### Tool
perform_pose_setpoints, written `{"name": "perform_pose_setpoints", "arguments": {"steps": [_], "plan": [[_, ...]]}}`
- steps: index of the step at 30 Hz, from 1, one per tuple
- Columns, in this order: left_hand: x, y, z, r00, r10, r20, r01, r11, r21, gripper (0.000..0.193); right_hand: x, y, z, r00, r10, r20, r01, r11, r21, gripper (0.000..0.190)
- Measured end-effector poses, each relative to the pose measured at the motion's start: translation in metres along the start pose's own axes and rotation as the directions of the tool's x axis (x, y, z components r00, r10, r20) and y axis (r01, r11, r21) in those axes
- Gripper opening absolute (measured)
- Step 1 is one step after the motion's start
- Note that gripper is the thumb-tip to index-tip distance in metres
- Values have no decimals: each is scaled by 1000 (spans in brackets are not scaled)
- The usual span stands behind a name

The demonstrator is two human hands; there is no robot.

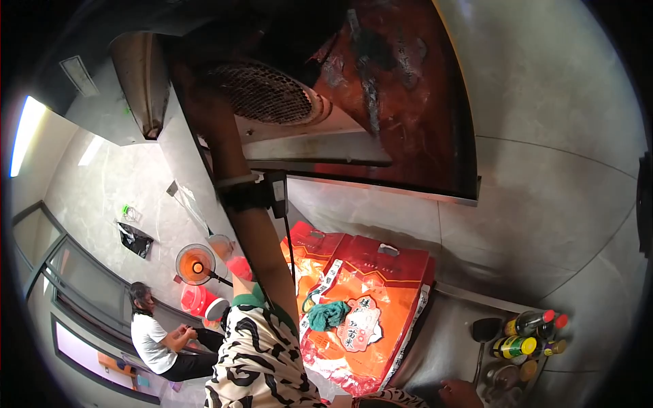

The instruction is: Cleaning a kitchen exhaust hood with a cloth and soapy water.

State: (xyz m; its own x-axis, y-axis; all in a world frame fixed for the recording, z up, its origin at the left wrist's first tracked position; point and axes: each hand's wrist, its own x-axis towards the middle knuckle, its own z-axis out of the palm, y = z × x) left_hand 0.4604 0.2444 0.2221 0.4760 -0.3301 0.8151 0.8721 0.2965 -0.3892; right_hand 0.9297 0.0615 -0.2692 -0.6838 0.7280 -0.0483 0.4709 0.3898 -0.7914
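Observation:
My left arm is raised into the shadow under a range hood, wearing a black strap with a small device (pixel 278 194) at the wrist. Beside a round metal mesh filter (pixel 270 94), my left hand (pixel 201 84) is too dark to show its fingers or any hold. The hood's dark red glossy panel (pixel 408 112) bears grey, greasy-looking patches. Below the hood lie flattened red and orange printed bags (pixel 377 301) with a crumpled green cloth (pixel 328 315) on top. My right hand (pixel 454 392) is low, near the metal counter (pixel 433 341), partly cut off by the frame.
Sauce bottles (pixel 515 347) and jars stand in the counter's corner beside a black-headed wok spatula (pixel 484 331). Grey tiles (pixel 515 224) cover the wall. At left, a person (pixel 158 336) sits near an orange fan (pixel 196 264) and a red and white container (pixel 204 303).

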Motion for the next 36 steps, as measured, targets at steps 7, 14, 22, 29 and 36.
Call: {"name": "perform_pose_setpoints", "arguments": {"steps": [7,14,22,29,36], "plan": [[-60,-36,-8,926,-344,157,324,935,143,37,0,-20,-12,1000,-9,-14,8,1000,-9,34],[-71,-69,10,877,-456,153,415,877,242,34,-20,0,-1,999,39,36,-38,999,-15,35],[-73,-25,17,989,-140,49,29,509,860,31,-21,-8,-21,974,164,158,-152,985,-84,33],[-54,8,11,917,64,394,-281,-596,752,31,-19,-6,-19,971,169,168,-153,982,-107,33],[-7,51,0,641,-384,665,307,-665,-681,31,-15,-18,-33,968,187,165,-183,982,-42,33]]}}
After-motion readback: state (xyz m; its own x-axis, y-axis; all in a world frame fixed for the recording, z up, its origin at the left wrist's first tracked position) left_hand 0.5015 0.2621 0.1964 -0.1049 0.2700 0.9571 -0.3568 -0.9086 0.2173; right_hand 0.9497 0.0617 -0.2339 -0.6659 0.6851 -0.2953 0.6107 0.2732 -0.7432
